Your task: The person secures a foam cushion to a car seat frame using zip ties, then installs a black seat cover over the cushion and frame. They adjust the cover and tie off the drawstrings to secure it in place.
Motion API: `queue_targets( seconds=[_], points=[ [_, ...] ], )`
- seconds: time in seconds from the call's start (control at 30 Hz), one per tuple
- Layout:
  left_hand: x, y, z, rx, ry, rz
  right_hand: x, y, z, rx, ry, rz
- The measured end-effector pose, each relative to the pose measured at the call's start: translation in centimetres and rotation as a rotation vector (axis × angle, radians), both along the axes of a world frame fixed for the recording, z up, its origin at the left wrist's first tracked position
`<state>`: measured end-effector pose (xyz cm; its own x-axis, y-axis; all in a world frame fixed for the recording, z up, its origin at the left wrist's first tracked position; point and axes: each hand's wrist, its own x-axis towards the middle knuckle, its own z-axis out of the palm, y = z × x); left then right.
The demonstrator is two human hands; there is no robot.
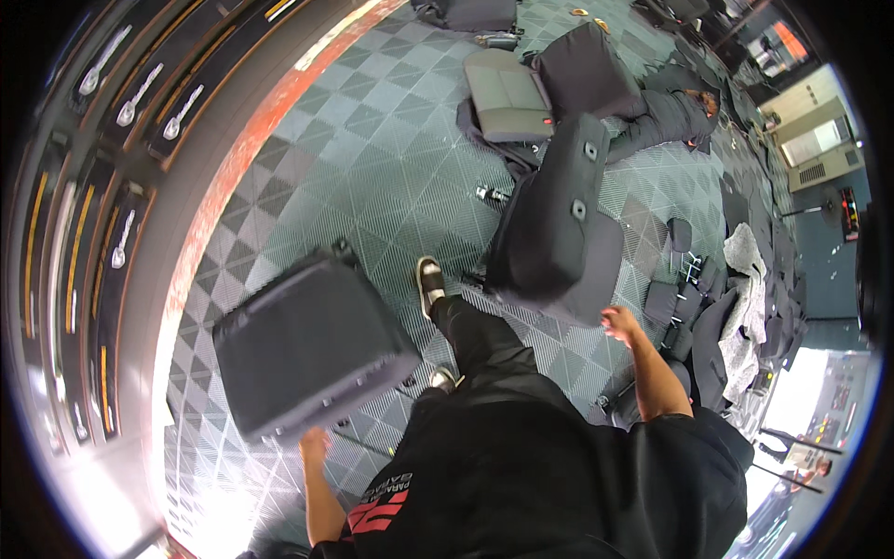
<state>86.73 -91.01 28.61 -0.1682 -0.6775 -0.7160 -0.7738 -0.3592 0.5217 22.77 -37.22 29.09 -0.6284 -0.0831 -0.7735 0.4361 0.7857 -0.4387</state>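
A large black seat cushion (312,340) lies on the floor to my left, its near edge showing small clips. My left hand (315,447) hangs beside that near edge; its fingers are small and partly hidden, and I cannot tell whether they touch the cushion. Out to the right, my right hand (621,324) has curled fingers, and anything inside them is too small to make out. Just beyond it stands a long black seat back (549,219) with two round fittings, tilted against another dark seat piece (601,265).
A grey seat back (507,93) and a black cushion (587,70) lie farther off. A person in dark clothes (666,121) is down on the floor beside them. Headrests (680,233) and grey fabric (743,307) are piled at right. Dark drawers (140,102) line the left.
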Motion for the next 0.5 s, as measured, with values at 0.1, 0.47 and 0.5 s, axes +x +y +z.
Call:
queue_targets(
  seconds=[0.1,0.47,0.5],
  points=[
    [-2.8,-1.7,-2.3,0.183,0.131,0.256,-7.1,3.8,0.6,0.201,-0.038,-0.388],
    [-36.7,-23.6,10.3,0.227,-0.110,0.156,-35.4,-22.8,7.8,0.040,-0.019,-0.522],
    [-38.9,-25.8,10.8,0.184,-0.124,0.133,-37.3,-24.5,7.8,0.291,-0.022,-0.409]
  ],
)
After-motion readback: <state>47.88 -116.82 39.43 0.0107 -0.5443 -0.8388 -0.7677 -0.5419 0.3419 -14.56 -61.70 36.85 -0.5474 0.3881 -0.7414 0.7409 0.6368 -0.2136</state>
